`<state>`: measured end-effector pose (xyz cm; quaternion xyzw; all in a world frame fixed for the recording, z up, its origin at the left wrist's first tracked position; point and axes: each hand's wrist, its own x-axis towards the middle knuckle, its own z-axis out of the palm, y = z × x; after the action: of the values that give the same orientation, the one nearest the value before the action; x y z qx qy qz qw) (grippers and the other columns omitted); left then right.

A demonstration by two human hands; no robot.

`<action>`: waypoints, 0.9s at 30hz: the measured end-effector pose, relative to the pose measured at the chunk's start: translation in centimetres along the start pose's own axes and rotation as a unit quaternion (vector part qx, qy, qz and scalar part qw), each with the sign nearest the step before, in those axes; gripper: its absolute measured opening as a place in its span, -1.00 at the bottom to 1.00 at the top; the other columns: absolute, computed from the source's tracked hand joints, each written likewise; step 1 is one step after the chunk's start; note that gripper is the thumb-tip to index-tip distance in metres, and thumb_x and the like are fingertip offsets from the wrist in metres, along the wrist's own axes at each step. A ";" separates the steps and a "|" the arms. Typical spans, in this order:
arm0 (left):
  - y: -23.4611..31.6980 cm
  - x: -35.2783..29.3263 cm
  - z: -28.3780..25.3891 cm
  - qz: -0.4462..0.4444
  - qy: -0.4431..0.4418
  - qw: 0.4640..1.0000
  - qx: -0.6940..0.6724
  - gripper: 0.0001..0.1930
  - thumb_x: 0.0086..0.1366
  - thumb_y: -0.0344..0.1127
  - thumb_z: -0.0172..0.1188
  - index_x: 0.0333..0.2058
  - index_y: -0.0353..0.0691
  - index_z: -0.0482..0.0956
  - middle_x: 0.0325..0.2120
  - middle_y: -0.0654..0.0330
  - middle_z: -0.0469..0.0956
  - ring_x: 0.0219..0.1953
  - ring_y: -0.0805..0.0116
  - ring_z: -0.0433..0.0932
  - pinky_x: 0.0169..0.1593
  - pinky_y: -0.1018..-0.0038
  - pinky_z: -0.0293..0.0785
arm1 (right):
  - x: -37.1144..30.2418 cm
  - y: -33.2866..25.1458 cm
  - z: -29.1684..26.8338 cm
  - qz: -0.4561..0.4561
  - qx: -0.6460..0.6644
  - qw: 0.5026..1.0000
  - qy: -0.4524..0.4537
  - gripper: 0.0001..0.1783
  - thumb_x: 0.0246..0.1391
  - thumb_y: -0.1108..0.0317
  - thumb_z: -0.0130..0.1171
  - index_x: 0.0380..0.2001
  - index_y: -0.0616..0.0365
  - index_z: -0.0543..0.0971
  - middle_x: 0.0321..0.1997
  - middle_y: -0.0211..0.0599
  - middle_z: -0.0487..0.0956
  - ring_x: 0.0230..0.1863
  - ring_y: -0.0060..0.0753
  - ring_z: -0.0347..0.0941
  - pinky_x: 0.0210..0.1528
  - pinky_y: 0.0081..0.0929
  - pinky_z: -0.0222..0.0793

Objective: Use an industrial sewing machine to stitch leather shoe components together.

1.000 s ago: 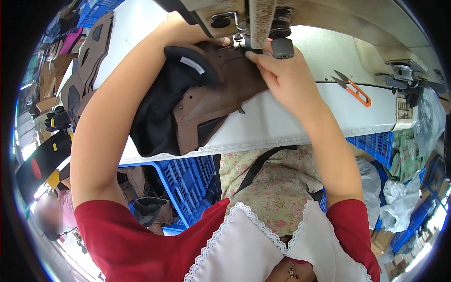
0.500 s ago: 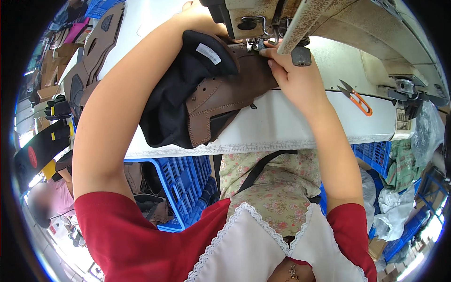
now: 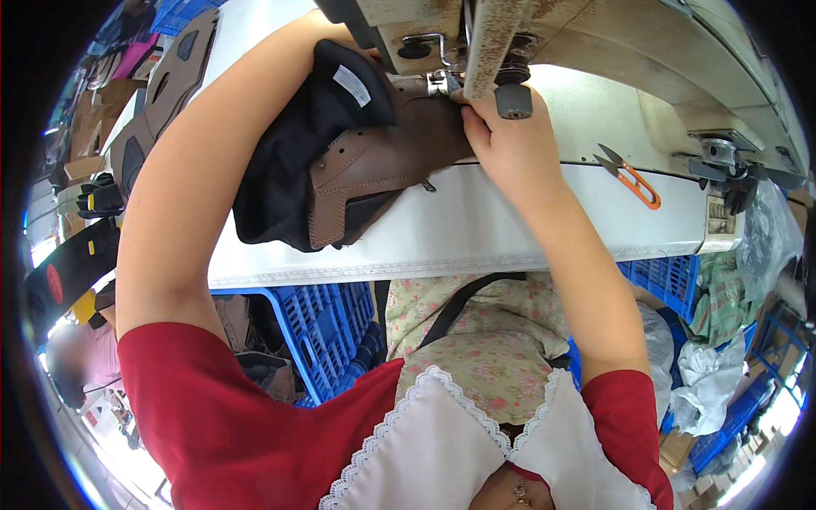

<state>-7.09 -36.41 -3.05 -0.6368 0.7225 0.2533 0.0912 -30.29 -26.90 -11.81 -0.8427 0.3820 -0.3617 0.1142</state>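
Note:
A brown leather boot upper with black lining and a white label lies under the sewing machine's presser foot. My right hand is closed on the upper's right end, close beside the foot; the machine partly hides its fingertips. From the left, my left arm curves round the upper toward its far side. The machine head and the picture's upper edge hide my left hand's fingers.
Orange-handled thread snips lie on the white table, right of my right forearm. More brown leather pieces are stacked at the far left. Below the table edge stands a blue crate. At lower left is another person.
The whole view has shifted, so machine, table and snips appear further left. The upper also sits slightly further left relative to the foot. My right hand keeps its hold beside the foot.

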 end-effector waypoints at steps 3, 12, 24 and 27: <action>-0.5 0.0 -0.8 -0.004 0.005 1.000 0.004 -0.80 0.13 -0.32 0.07 -0.41 -0.36 0.56 -0.55 0.20 0.54 -0.45 0.39 0.49 -0.27 0.45 0.46 | -0.1 -0.1 0.1 -0.005 -0.025 1.000 0.004 -0.75 -0.12 0.47 0.25 -0.27 0.09 0.59 -0.15 -0.39 0.62 0.00 -0.20 0.49 0.12 -0.18 0.38; -4.7 -7.5 -6.0 -0.098 0.153 0.982 0.048 -0.80 0.13 -0.32 0.06 -0.43 -0.36 0.56 -0.58 0.21 0.54 -0.49 0.39 0.48 -0.31 0.45 0.47 | 0.8 0.8 -0.6 -0.051 0.085 0.994 0.035 -0.85 -0.09 0.52 0.27 -0.36 0.15 0.62 -0.20 -0.20 0.65 -0.19 0.00 0.53 -0.13 -0.13 0.44; 11.7 -18.4 12.5 0.107 0.292 0.949 0.058 -0.44 0.00 -0.51 0.24 0.08 -0.25 0.49 0.17 -0.01 0.42 0.28 0.01 0.33 0.28 0.15 0.29 | 0.9 3.6 -1.2 -0.077 0.083 0.990 -0.089 -0.74 -0.01 0.46 0.16 -0.22 0.04 0.71 0.06 -0.35 0.60 0.10 -0.19 0.46 0.14 -0.21 0.38; 11.7 -14.2 14.1 0.051 0.342 0.929 0.133 -0.45 0.03 -0.54 0.16 0.09 -0.25 0.49 0.17 -0.01 0.42 0.28 0.01 0.33 0.32 0.13 0.24 | 0.5 3.6 -1.3 -0.095 0.054 0.992 -0.068 -0.72 0.00 0.46 0.16 -0.20 0.02 0.71 0.06 -0.34 0.61 0.12 -0.20 0.45 0.16 -0.21 0.37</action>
<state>-18.66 -16.48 -5.69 -0.6288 0.7688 -0.0737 -0.0903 -32.97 -29.58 -12.36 -0.8904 0.2711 -0.3331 0.1505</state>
